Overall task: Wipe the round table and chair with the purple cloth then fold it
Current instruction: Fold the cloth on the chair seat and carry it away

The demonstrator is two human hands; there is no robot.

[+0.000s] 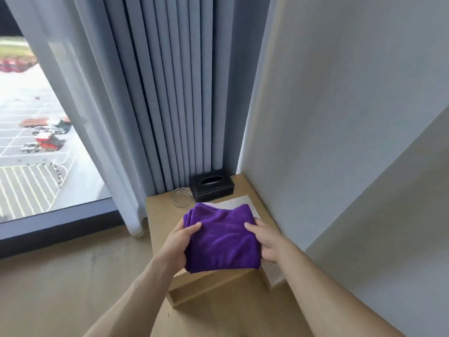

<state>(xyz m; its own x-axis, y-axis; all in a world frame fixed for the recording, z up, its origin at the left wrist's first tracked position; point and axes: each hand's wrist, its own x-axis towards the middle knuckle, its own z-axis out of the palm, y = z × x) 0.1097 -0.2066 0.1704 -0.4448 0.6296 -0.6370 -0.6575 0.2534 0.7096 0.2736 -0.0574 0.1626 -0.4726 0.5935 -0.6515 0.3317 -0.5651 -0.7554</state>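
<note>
The purple cloth [222, 235] is folded into a thick square and lies over a light wooden side table [160, 215] in the corner. My left hand [178, 244] grips the cloth's left edge, thumb on top and fingers underneath. On the other side, my right hand [266, 242] grips the right edge the same way. No round table or chair is in view.
A black tissue box [211, 184] stands at the back of the wooden table, with a clear glass ashtray [182, 198] beside it and a white sheet [239, 203] under the cloth's far edge. Grey curtains [170, 93] hang behind, a window [31, 142] is left, a wall right.
</note>
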